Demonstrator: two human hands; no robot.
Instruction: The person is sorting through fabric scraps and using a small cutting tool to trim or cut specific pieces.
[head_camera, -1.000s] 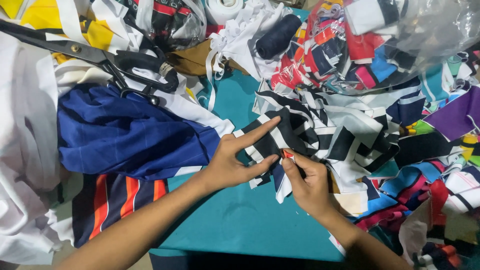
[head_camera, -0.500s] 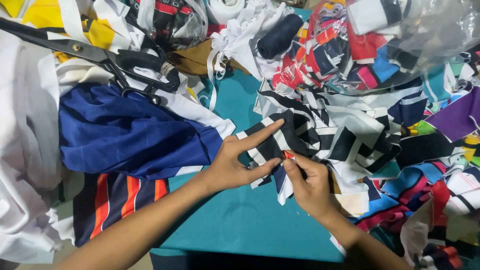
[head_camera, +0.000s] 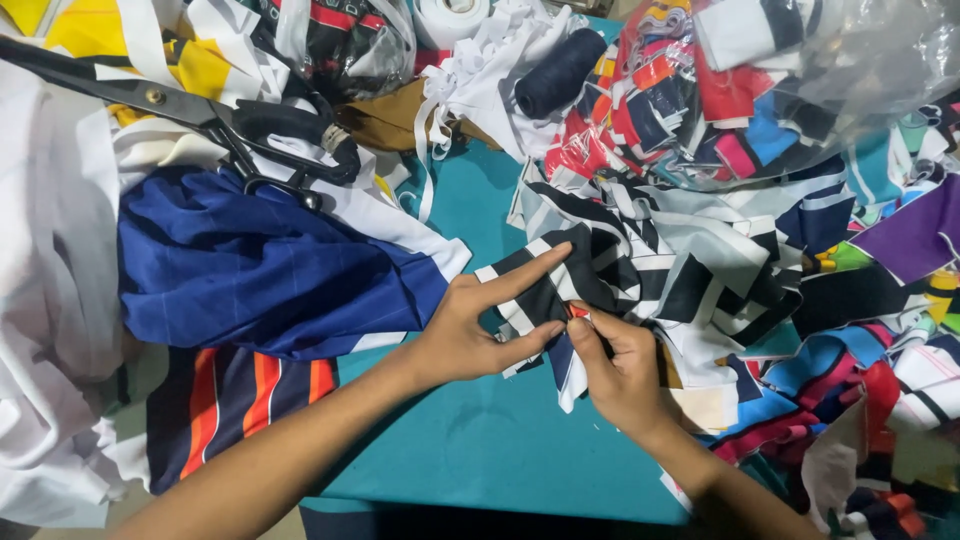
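Pressing down on a black-and-white striped fabric piece (head_camera: 560, 290), your left hand (head_camera: 470, 330) lies flat and unclenched, index finger stretched out along the cloth and thumb tucked against its lower edge; it grips nothing, only pins the piece to the teal table surface (head_camera: 490, 440). Just to the right of that hand, touching the same piece, your right hand (head_camera: 625, 365) is pinched closed on a small red-orange item (head_camera: 578, 311) at the fabric's edge; what that item is cannot be told, as the fingers cover most of it. The striped piece sits between both hands and runs on, beyond your right hand, into a heap of black-and-white scraps (head_camera: 700, 260). Left of your left hand, just beside the wrist, a folded blue cloth (head_camera: 250, 270) rests on the pile, with an orange-striped dark cloth (head_camera: 230, 400) below it. Farther up and left of that hand, well apart, large black-handled scissors (head_camera: 240, 125) lie on white fabric (head_camera: 50, 250). Above your right hand, well apart, stand a dark navy thread spool (head_camera: 560, 72) and a clear plastic bag of coloured offcuts (head_camera: 770, 80).
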